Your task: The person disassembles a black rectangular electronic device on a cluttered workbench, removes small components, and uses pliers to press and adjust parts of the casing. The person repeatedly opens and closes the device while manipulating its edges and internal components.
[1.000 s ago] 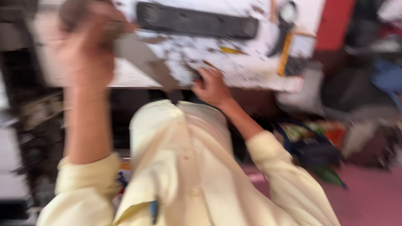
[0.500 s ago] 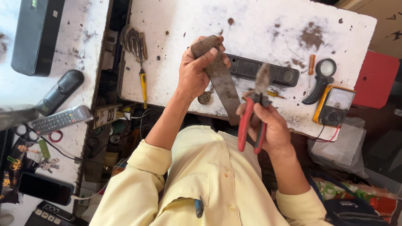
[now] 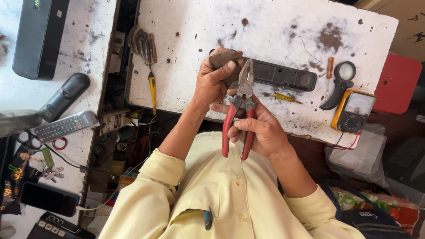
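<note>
My left hand (image 3: pixel 214 82) is closed around a small dark grey-brown part (image 3: pixel 222 57), held just above the near edge of the stained white table (image 3: pixel 274 31). In my right hand (image 3: pixel 263 132) are red-handled pliers (image 3: pixel 238 117), gripped by the handles and pointing upward. Their metal jaws (image 3: pixel 246 77) sit against the right side of the part, beside my left thumb. Whether the jaws actually bite the part I cannot tell. Both hands hover in front of my pale yellow shirt.
Behind the hands lies a long black casing (image 3: pixel 285 75). To the right are a small yellow screwdriver (image 3: pixel 287 98), an orange screwdriver (image 3: pixel 330 71), a black magnifier (image 3: pixel 341 82) and a yellow multimeter (image 3: pixel 357 110). A yellow-handled tool (image 3: pixel 152 88), remotes (image 3: pixel 65 126) and a phone (image 3: pixel 48 199) lie left.
The view has steadied after a blur. My hands have drawn together, and the pliers now stand upright with their jaws against the part in my left hand.
</note>
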